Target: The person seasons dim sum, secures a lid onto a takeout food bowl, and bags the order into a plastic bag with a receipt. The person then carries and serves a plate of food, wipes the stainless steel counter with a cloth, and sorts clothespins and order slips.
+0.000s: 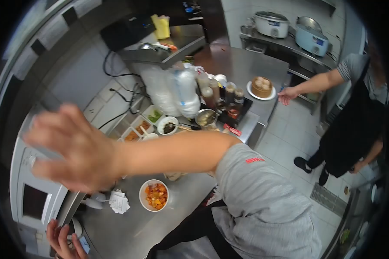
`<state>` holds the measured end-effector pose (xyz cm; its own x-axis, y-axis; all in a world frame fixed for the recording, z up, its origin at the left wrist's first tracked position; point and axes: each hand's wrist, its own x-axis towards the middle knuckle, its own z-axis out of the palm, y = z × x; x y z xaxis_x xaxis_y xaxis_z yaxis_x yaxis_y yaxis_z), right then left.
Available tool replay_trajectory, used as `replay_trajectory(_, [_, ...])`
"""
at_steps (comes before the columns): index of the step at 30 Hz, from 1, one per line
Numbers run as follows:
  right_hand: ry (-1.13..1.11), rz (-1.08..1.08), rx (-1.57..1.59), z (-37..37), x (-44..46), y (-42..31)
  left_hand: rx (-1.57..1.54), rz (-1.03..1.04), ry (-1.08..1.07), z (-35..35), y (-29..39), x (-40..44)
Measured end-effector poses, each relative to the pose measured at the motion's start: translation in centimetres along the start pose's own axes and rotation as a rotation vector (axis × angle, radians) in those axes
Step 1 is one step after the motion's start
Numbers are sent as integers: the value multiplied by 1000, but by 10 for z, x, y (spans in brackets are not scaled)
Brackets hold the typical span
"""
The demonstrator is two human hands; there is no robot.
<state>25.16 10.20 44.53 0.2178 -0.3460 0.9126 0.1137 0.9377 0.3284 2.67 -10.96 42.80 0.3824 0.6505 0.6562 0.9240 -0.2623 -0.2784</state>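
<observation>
Your left grip (65, 244) is raised with its fingers apart, to the left of the food bowl (143, 193) and closer to you than it. Your right grip (75, 153), blurred, is held up to the left of that bowl and higher than the worktop (138, 228), its fingers loosely bent and apart; your bare forearm crosses over the worktop behind it. A white appliance (18, 181) with a dark window stands at the far left of the bowl, partly hidden by your right grip. White paper slips (119, 202) lie just to the bowl's left. Beyond the bowl, tubs (132, 136) of ingredients stand together, one holding something green. The food bowl itself rests on the worktop, below your right forearm as you look down, with orange-red pieces in it. Farther off beyond it you have clear plastic bags (157, 90), then a small white bowl (164, 122) of something dark, then a group of sauce bottles (208, 97) and a red packet (232, 130). Well to the bowl's right, a round steamer (261, 90) with pale buns sits on a white plate (268, 96) near the worktop's edge. Another person (348, 125) in a dark apron stands farther right, one hand reaching near that plate.
</observation>
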Motion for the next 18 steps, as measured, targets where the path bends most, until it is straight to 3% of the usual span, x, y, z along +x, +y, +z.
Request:
replay_trajectory(3, [-190, 78, -48, -69, -43, -37, 25, 214, 208, 11, -3, 18])
replay_trajectory(6, [-385, 140, -185, -140, -56, -39, 18, 133, 182, 20, -4, 13])
replay_trajectory(8, [-476, 196, -310, -195, -55, -19, 114, 75, 72, 19, -5, 10])
replay_trajectory(13, [-545, 380, -660, -331, -51, 74, 159, 67, 133, 37, 58, 48])
replay_trajectory(15, [-638, 683, -644, -379, -76, 129, 105, 3, 204, 58, 90, 66])
replay_trajectory(17, [-766, 1164, -342, -416, -121, 185, 75, -18, 189, 80, 111, 83])
replay_trajectory(18, [-912, 1274, -226, -424, -150, 210, 70, -27, 158, 91, 129, 96])
